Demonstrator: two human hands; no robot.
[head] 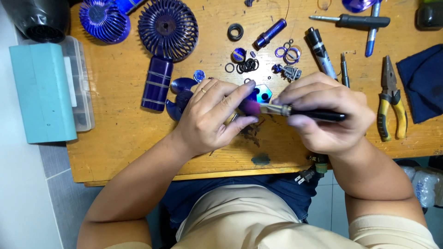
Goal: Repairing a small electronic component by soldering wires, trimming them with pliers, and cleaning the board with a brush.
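The right hand [330, 115] pinches a black-handled brush [295, 111], held level above the wooden table [120, 129]. Its purple bristles meet the left hand [210, 115], whose thumb and fingers close on a small part I cannot make out. Just behind lie a blue plate [264, 93] and rings [247, 65]; pliers [390, 99] lie to the right.
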